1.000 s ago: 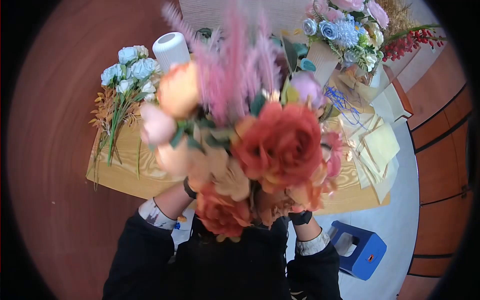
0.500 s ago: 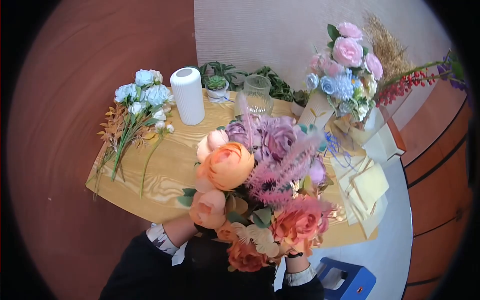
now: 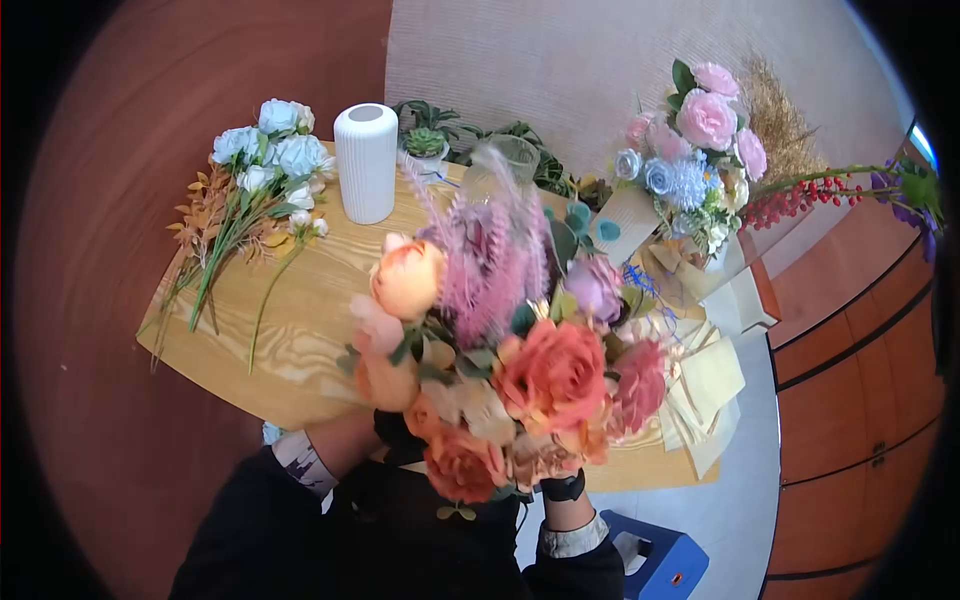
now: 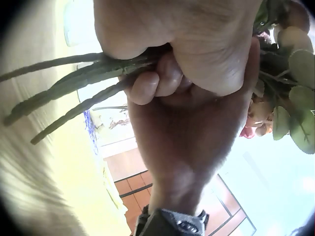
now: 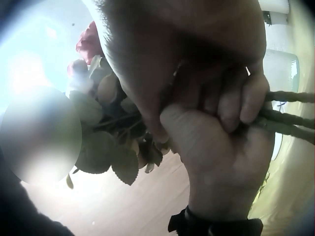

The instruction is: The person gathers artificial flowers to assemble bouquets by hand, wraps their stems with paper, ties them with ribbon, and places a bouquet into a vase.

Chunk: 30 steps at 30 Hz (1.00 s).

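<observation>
A large bouquet of orange, peach and mauve artificial flowers with pink feathery plumes stands over the near side of the table. Both hands grip its bundled stems. In the left wrist view my left hand closes over the stems from above, and my right hand wraps them right against it. The right wrist view shows my right hand on top with curled fingers, beside my left hand. Bare stem ends stick out past the hands. The blossoms hide both hands in the head view.
On the wooden table lie blue-and-white flower sprays at left. A white ribbed vase, a succulent and a glass vase stand behind. Pink-and-blue flowers and pale sheets are at right; a blue stool stands below.
The bouquet drops away from the camera and tilts forward, then comes back more upright. The head view has shifted too. Both hands keep their hold on the bouquet.
</observation>
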Motion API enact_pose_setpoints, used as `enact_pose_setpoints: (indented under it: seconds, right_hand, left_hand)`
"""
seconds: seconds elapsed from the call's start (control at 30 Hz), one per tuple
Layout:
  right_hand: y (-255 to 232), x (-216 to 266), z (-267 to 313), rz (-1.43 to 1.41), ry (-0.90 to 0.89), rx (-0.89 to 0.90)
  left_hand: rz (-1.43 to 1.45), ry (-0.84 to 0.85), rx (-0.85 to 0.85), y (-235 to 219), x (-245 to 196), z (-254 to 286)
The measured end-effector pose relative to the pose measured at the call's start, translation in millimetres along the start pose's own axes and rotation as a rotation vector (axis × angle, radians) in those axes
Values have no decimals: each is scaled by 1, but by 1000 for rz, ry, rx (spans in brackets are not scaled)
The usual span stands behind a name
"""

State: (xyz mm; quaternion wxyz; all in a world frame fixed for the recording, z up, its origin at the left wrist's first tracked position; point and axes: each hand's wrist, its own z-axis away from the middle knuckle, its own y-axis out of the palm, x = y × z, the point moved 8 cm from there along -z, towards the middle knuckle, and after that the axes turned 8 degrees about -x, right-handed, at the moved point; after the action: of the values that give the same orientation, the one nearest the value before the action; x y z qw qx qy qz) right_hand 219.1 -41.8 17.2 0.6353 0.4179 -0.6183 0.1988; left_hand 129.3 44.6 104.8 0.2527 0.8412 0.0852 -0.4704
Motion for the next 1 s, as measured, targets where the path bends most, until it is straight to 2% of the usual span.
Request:
enact_pose_setpoints:
  seconds: [0.1, 0.2, 0.4, 0.5, 0.63, 0.7, 0.73, 0.77, 0.8, 0.83, 0.87, 0.93, 1.0]
  right_hand:
    - [-16, -5, 20, -41, 16, -9]
    - [-15, -9, 12, -79, 41, -24]
    - [-37, -25, 29, -179, 72, -145]
    - [-52, -23, 23, -239, 65, -227]
    - [-63, -34, 40, -376, 81, -294]
    - [-84, -48, 91, -448, 94, -312]
    - [-52, -38, 25, -481, 105, -321]
    - [-63, -52, 61, -512, 118, -329]
    - [-65, -51, 77, -542, 131, -337]
    - [-70, -56, 68, -570, 144, -347]
    - [-51, -49, 26, -599, 157, -359]
    - [-61, -46, 21, -651, 187, -383]
    - [-74, -60, 50, -691, 218, -416]
  left_hand:
    - [-11, 60, -11, -1, -7, -5]
    - [-16, 110, -25, 13, -10, -14]
    - [-5, 156, 18, 24, -15, -9]
    - [7, 174, 68, 24, -17, 2]
    - [-44, 188, 112, 6, -30, -15]
    - [-79, 200, 125, 43, -25, -25]
    - [-95, 204, 127, 55, -23, -28]
    - [-109, 209, 127, 33, -30, -18]
    - [-122, 214, 126, 37, -28, -5]
    - [-133, 218, 126, 41, -27, 5]
    - [-144, 222, 128, 33, -31, 5]
    - [-155, 217, 125, 30, -28, 10]
    - [-348, 129, 250, 24, 3, 18]
